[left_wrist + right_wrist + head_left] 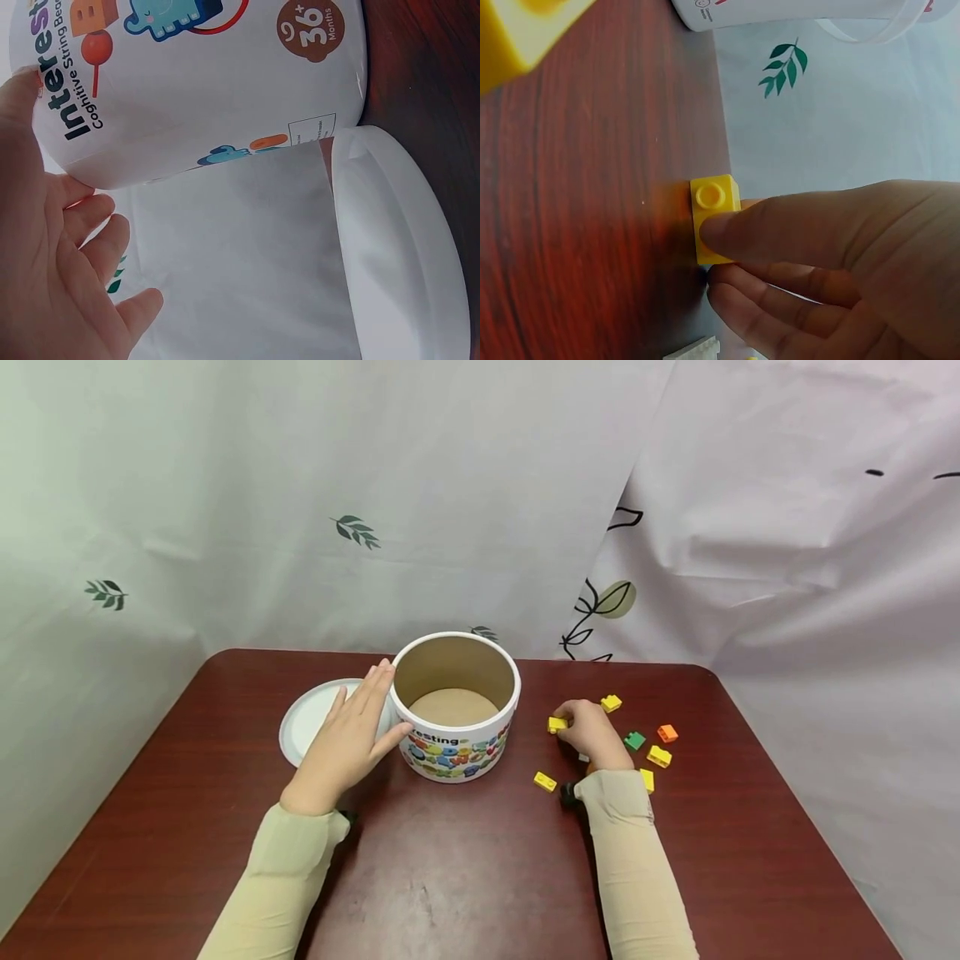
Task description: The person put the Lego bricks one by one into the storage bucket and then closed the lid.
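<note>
Between thumb and fingers my right hand (592,733) pinches a yellow building brick (714,196), low over the table to the right of the tub. The thumb lies across one of the brick's studs in the right wrist view. My left hand (345,735), fingers extended, rests against the left side of the round white tub (457,768), with the thumb at its front rim. Colourful lettering covers the tub's wall, and its top is uncovered, showing a bare tan bottom. Under and behind the left hand lies the white lid (303,722).
Loose bricks lie around the right hand: a yellow one (545,782) nearer me, a green one (634,741), an orange one (667,733) and several more yellow ones. The dark red table (480,868) ends at a pale curtain (480,502) behind.
</note>
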`<state>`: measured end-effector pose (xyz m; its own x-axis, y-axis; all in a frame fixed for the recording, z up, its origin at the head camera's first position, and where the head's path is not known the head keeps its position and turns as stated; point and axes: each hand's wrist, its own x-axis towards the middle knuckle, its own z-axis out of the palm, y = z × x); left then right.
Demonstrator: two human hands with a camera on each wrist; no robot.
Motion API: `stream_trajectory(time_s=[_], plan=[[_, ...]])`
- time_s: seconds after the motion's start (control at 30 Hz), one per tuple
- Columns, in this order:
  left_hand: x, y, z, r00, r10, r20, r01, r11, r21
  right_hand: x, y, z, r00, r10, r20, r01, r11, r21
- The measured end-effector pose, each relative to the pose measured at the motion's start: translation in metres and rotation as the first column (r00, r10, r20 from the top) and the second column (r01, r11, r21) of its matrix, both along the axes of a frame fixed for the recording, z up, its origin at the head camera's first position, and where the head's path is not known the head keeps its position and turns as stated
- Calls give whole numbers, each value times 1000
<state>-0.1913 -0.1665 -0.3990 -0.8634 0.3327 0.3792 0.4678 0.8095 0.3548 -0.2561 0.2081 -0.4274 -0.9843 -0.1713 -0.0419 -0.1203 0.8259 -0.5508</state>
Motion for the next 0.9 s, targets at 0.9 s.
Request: stream_trajectory(time_s=[0.9], plan=[[-1, 1, 0, 1000, 2, -15, -3, 1000, -8, 6, -2, 21, 998, -32, -58, 27, 996, -91]])
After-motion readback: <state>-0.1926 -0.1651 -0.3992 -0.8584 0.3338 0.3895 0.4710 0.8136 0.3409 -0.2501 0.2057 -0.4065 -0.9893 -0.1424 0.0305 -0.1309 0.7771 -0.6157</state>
